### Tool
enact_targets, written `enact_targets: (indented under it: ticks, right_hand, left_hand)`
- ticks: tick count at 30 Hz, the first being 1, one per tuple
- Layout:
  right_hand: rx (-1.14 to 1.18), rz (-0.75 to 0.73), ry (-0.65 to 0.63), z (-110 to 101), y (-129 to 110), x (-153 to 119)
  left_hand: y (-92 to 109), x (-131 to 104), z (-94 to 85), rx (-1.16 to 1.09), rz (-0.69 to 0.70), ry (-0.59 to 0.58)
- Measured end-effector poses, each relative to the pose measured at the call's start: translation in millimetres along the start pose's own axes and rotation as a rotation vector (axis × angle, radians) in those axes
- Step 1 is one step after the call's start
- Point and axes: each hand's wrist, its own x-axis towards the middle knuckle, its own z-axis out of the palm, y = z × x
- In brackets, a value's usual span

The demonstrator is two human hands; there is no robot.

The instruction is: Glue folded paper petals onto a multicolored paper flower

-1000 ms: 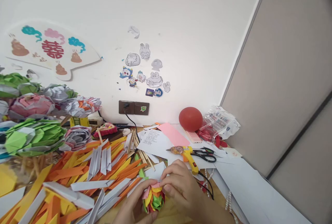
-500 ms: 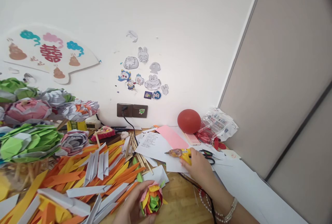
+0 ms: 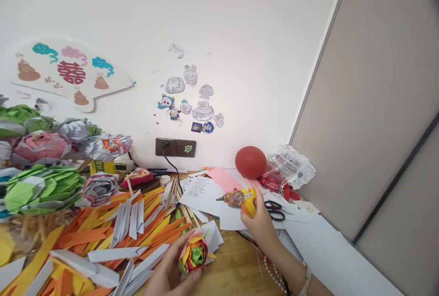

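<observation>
At the bottom centre, my left hand (image 3: 171, 268) is closed around a small paper flower (image 3: 197, 255) with a green core and layered red, orange, yellow and pink petals. To its upper right, my right hand (image 3: 258, 218) grips the yellow handle of a hot glue gun (image 3: 236, 198). The gun's nozzle points left, above sheets of paper and apart from the flower. Its cord runs down beneath my right forearm. Folded white, orange and yellow paper strips (image 3: 137, 241) cover the table left of the flower.
Finished paper flowers (image 3: 41, 188) crowd the left side. Thin wooden sticks (image 3: 183, 204) lie mid-table. Scissors (image 3: 275, 211) rest right of the glue gun, near a red balloon (image 3: 250, 162) and a plastic bag (image 3: 291, 163). A plug sits in the wall socket (image 3: 175, 147).
My right hand has tilted the glue gun and shifted it slightly left and upward. My left hand, still holding the paper flower, has moved a little left and up. The view has shifted slightly.
</observation>
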Motion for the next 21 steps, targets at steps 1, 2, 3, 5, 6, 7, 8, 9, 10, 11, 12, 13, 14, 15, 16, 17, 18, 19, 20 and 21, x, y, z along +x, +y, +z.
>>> enact_targets:
  ticks: [1, 2, 3, 5, 6, 7, 8, 9, 10, 11, 12, 13, 14, 15, 16, 17, 18, 19, 20, 21]
  right_hand:
    - [0.043, -0.050, 0.022, 0.7, -2.5, -2.8]
    - [0.059, -0.094, 0.042, 1.9, -4.9, -6.1]
    - [0.052, -0.129, 0.055, 3.4, -7.2, -9.8]
    - [0.013, -0.198, 0.085, 7.0, -10.6, -17.5]
    - [-0.004, -0.232, 0.101, 8.8, -11.5, -21.3]
    - [-0.018, -0.265, 0.118, 10.4, -12.0, -24.6]
    - [-0.031, -0.299, 0.134, 11.8, -11.9, -27.6]
    - [-0.045, -0.332, 0.145, 12.9, -11.4, -30.0]
    - [-0.060, -0.368, 0.152, 13.7, -10.7, -32.0]
    - [-0.078, -0.408, 0.156, 14.1, -9.9, -33.5]
    - [-0.096, -0.446, 0.156, 14.2, -9.0, -34.6]
    - [-0.114, -0.480, 0.159, 14.1, -8.3, -35.3]
    - [-0.129, -0.507, 0.163, 13.8, -7.8, -35.7]
    - [-0.141, -0.527, 0.171, 13.5, -7.5, -35.8]
    - [-0.149, -0.540, 0.184, 13.1, -7.4, -35.8]
    - [-0.156, -0.552, 0.199, 12.8, -7.5, -35.7]
    - [-0.162, -0.567, 0.210, 12.6, -7.6, -35.6]
    - [-0.167, -0.583, 0.218, 12.4, -7.7, -35.6]
    - [-0.174, -0.598, 0.221, 12.4, -7.8, -35.7]
    - [-0.180, -0.607, 0.222, 12.3, -7.9, -35.8]
  left_hand:
    - [-1.2, 1.7, -0.8, -0.002, 0.012, 0.008]
    - [-2.7, 3.1, -1.5, -0.005, 0.026, 0.010]
    - [-4.3, 4.0, -2.1, -0.013, 0.041, 0.009]
    - [-7.5, 4.7, -2.9, -0.031, 0.060, 0.010]
    - [-8.8, 4.6, -3.0, -0.036, 0.064, 0.011]
    - [-9.9, 4.3, -3.0, -0.041, 0.073, 0.018]
    - [-10.8, 4.0, -2.6, -0.044, 0.081, 0.024]
    - [-11.7, 3.6, -2.0, -0.045, 0.084, 0.022]
    - [-12.7, 3.4, -1.1, -0.048, 0.086, 0.021]
    - [-13.9, 3.1, 0.0, -0.055, 0.094, 0.025]
    - [-15.3, 2.9, 1.3, -0.067, 0.104, 0.033]
    - [-16.7, 2.6, 2.7, -0.085, 0.121, 0.047]
    - [-18.1, 2.3, 4.2, -0.102, 0.138, 0.056]
    - [-19.3, 1.9, 5.5, -0.118, 0.153, 0.065]
    - [-20.0, 1.5, 6.8, -0.131, 0.161, 0.069]
    - [-20.2, 1.1, 7.9, -0.138, 0.157, 0.068]
    - [-19.9, 0.6, 8.9, -0.142, 0.150, 0.069]
    - [-19.1, 0.1, 9.7, -0.144, 0.144, 0.075]
    - [-18.0, -0.4, 10.3, -0.144, 0.141, 0.082]
    - [-16.8, -0.8, 10.9, -0.144, 0.140, 0.088]
